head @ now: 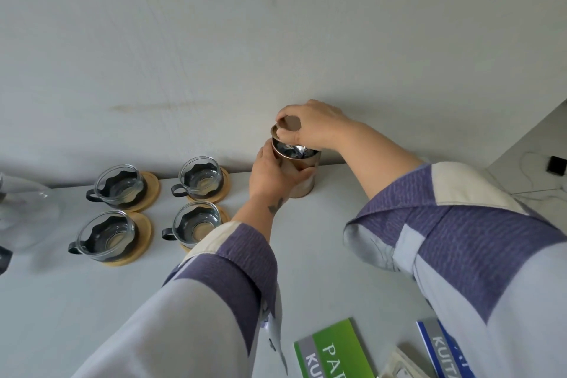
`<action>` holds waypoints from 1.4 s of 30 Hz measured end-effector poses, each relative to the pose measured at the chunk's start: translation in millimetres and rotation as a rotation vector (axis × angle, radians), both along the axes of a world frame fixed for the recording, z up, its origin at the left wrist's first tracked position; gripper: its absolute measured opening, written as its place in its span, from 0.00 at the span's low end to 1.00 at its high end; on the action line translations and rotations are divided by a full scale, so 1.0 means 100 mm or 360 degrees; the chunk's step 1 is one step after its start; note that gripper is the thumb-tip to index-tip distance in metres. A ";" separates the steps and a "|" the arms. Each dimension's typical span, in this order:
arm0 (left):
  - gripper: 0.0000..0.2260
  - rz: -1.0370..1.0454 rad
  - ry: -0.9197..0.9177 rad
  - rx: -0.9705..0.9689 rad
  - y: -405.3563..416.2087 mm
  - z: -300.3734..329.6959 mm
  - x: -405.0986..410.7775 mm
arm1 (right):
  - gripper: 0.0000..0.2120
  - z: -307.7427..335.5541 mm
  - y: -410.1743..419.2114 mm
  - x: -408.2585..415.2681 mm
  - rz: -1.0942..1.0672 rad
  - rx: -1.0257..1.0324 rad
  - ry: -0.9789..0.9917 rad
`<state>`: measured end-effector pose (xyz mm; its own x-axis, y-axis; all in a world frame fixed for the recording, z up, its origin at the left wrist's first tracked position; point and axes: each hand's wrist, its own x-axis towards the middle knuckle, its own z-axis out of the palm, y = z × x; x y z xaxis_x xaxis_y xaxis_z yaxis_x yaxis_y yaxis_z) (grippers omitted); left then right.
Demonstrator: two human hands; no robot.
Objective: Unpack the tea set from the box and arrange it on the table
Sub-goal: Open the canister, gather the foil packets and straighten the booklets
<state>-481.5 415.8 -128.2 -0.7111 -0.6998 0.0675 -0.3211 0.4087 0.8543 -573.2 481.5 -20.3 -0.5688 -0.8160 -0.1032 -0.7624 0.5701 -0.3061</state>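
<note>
While the left hand wraps round the body of the metal tin, the right hand pinches the tin's round lid by its edge, holding it tilted just above the open mouth. The tin stands on the tabletop close against the wall, and something crinkled and silvery, perhaps a foil bag, shows inside.

By its look the tin is thin, stiff metal, light for its bulk, with a smooth, somewhat slippery wall; the sound grip is the one in use, fingers and thumb curled round the middle of the body, while the lid is best taken at its rim, since its flat top gives no purchase. A tight lid could jerk the tin when it seats, so the steadying hand matters.

To the left stand four glass cups, each in a dark holder with a handle, on round wooden coasters. They are fragile and slick, and probably best lifted by the handle or holder. A clear glass vessel sits blurred at the far left edge. Printed leaflets lie on the near tabletop.
</note>
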 end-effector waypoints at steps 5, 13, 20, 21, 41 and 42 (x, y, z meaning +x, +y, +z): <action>0.39 -0.0025 -0.0021 0.0014 -0.01 0.00 0.00 | 0.19 0.07 0.13 0.00 -0.0259 -0.0440 -0.0195; 0.53 -0.0142 -0.0046 0.0218 0.04 0.12 0.10 | 0.25 -0.29 0.72 0.17 -0.0714 -0.0851 -0.0310; 0.40 -0.0127 0.0040 0.0128 -0.01 0.24 0.23 | 0.25 -0.94 1.04 0.71 -0.0958 -0.0813 -0.0283; 0.40 -0.0109 0.0048 0.0142 0.00 0.25 0.22 | 0.26 -1.04 1.04 0.80 -0.0919 -0.0746 -0.0290; 0.31 -0.0046 -0.0055 -0.0025 0.08 0.23 0.21 | 0.26 -1.55 0.79 1.15 -0.0572 -0.0352 0.0100; 0.33 -0.0053 -0.0073 0.0008 0.08 0.25 0.22 | 0.28 -1.51 0.79 1.14 -0.0558 -0.0307 0.0076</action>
